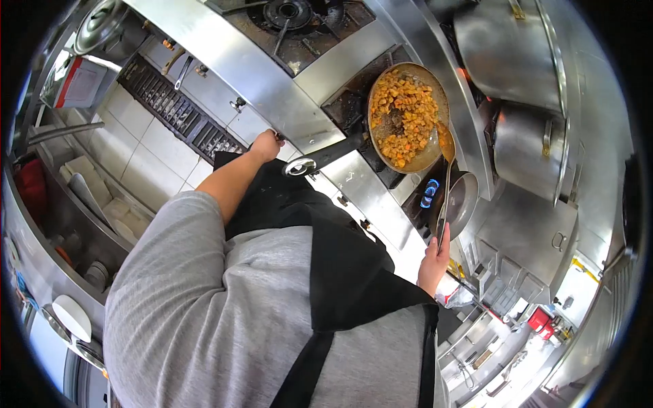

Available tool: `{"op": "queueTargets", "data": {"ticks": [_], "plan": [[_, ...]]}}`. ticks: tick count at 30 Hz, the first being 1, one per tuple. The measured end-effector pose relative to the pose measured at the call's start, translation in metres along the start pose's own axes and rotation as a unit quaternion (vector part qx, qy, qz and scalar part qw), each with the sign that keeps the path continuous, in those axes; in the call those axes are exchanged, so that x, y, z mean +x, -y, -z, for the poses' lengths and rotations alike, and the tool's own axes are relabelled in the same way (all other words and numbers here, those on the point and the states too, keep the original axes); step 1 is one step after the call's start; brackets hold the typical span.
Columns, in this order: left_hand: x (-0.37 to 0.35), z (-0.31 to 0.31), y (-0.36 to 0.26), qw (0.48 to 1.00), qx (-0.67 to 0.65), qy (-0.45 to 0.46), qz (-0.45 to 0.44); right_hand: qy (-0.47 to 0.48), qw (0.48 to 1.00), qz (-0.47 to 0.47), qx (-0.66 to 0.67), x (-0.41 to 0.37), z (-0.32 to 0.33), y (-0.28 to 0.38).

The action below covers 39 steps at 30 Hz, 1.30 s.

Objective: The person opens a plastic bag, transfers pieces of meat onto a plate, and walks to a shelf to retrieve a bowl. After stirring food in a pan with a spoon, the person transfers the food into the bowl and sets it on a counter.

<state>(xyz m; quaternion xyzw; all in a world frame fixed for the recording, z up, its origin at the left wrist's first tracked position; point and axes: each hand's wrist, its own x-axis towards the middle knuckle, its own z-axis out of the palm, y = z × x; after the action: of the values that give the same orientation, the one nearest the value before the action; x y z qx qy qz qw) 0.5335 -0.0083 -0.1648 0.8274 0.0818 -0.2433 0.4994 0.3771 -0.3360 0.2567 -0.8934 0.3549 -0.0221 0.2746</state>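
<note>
My left hand [266,145] is at the front panel of the stove, its fingers closed on a small dark stove knob that they mostly cover. A long metal spoon [447,178] is gripped in my right hand [434,261]. The spoon's bowl, coated with orange sauce, rests at the edge of a frying pan [426,170]. Diced orange-brown food [408,112] is spread across that pan. Its black handle [333,155] points toward my apron, between my two hands. Just ahead of my right hand sits a smaller pan [465,204], partly behind the spoon.
A blue flame [428,193] burns beside the smaller pan. Another burner [287,13] with a grate lies at the far left of the range. Big steel pots [527,146] stand behind the stove. A floor grate [177,109] runs along the tiles below.
</note>
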Motion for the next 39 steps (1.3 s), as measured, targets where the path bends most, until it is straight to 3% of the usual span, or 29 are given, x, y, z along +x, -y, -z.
{"op": "queueTargets", "data": {"ticks": [1, 2, 3, 4, 6, 8, 11, 12, 16, 18, 22, 26, 28, 32, 36, 39], "plan": [[-0.003, 0.006, 0.000, 0.994, 0.104, 0.016, -0.007, 0.005, 1.000, 0.006, 0.014, 0.000, -0.003, 0.000], [-0.006, 0.024, -0.018, 0.994, 0.109, 0.014, -0.016, 0.009, 0.999, 0.014, 0.029, 0.002, -0.006, -0.002], [-0.009, 0.041, -0.036, 0.979, 0.081, 0.164, 0.091, -0.001, 0.998, 0.036, 0.058, 0.006, -0.009, -0.012], [-0.018, 0.061, -0.057, 0.929, 0.052, 0.308, 0.198, -0.007, 0.997, 0.034, 0.065, 0.005, -0.009, -0.013], [-0.060, 0.118, -0.117, 0.878, -0.104, 0.425, 0.193, 0.029, 0.991, -0.049, 0.118, 0.004, -0.011, -0.014], [-0.085, 0.145, -0.179, 0.768, -0.337, 0.502, 0.209, 0.022, 0.984, -0.103, 0.144, 0.005, -0.021, -0.015], [-0.086, 0.137, -0.240, 0.770, -0.313, 0.538, 0.138, 0.030, 0.969, -0.113, 0.219, 0.011, -0.042, -0.034], [-0.086, 0.132, -0.252, 0.799, -0.222, 0.553, 0.088, 0.025, 0.971, -0.108, 0.213, 0.013, -0.050, -0.040], [-0.089, 0.070, -0.244, 0.787, -0.230, 0.552, 0.151, 0.046, 0.954, -0.082, 0.284, 0.019, -0.063, -0.061], [-0.121, 0.054, -0.246, 0.840, -0.216, 0.482, 0.124, 0.053, 0.956, -0.101, 0.270, 0.016, -0.055, -0.056], [-0.187, 0.041, -0.249, 0.889, -0.262, 0.371, 0.068, 0.099, 0.934, -0.113, 0.325, 0.014, -0.029, -0.061], [-0.238, 0.018, -0.216, 0.868, -0.383, 0.315, 0.014, 0.150, 0.944, 0.000, 0.295, 0.025, -0.003, -0.062], [-0.277, 0.026, -0.209, 0.887, -0.384, 0.256, 0.003, 0.204, 0.931, 0.046, 0.299, 0.013, 0.011, -0.032], [-0.350, 0.049, -0.183, 0.870, -0.476, 0.108, -0.069, 0.327, 0.893, 0.110, 0.288, -0.004, 0.003, 0.019], [-0.437, 0.090, -0.165, 0.850, -0.523, -0.042, -0.037, 0.524, 0.765, 0.215, 0.304, -0.044, -0.031, 0.075], [-0.503, 0.123, -0.141, 0.822, -0.546, -0.157, -0.028, 0.602, 0.712, 0.243, 0.268, -0.097, -0.059, 0.127]]}}
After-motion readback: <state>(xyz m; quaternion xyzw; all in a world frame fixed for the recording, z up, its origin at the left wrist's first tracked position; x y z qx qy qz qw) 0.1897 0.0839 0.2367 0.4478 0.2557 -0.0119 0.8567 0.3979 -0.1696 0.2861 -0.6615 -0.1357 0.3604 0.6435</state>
